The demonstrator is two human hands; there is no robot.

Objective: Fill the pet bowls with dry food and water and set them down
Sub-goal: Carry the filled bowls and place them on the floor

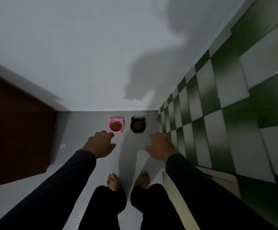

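Both bowls sit filled on the floor by the wall; your hands hang empty above them.

Your left hand (101,143) and right hand (161,146) hold nothing, fingers loosely curled. The pink bowl (116,125) and black bowl (137,125) both hold kibble; no water shows, so reach down slowly and lift one level.

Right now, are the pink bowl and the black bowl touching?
Apart. The head view shows bare grey floor between the pink bowl and the black bowl.
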